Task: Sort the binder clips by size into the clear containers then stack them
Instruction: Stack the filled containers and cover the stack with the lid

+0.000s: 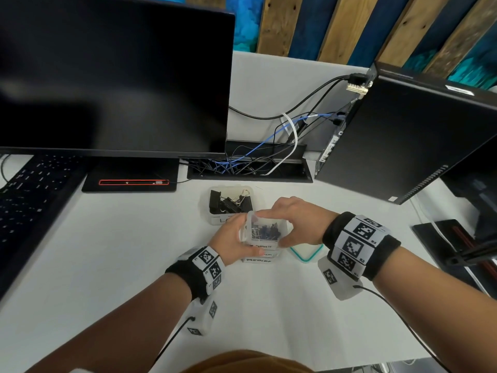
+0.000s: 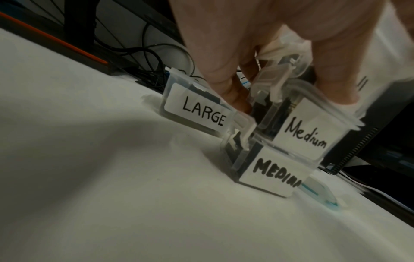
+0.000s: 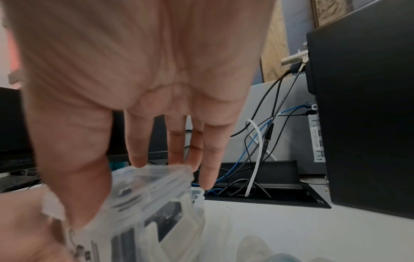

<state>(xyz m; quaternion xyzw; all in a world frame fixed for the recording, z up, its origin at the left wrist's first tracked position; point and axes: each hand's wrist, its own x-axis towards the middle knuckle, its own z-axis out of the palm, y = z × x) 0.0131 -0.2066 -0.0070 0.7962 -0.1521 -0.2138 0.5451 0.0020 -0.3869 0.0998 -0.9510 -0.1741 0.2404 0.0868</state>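
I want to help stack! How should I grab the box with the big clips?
Hold the large box by its two short side walls, coming from above. It has no lid, so pinching the top would hit the clips. Its left side is free; the hands' stack sits just in front.

Both my forearms reach forward over the counter (image 1: 107,251) and angle inward so the hands meet in the middle, each wrist wrapped in a black band with printed marker tags. My left hand (image 1: 231,242) is curled, thumb on the near side and fingers round the left side of the top container (image 1: 265,230). My right hand (image 1: 298,220) arches over it from the right, palm down, thumb low on the near side and fingers (image 3: 177,141) stretched across its far edge.
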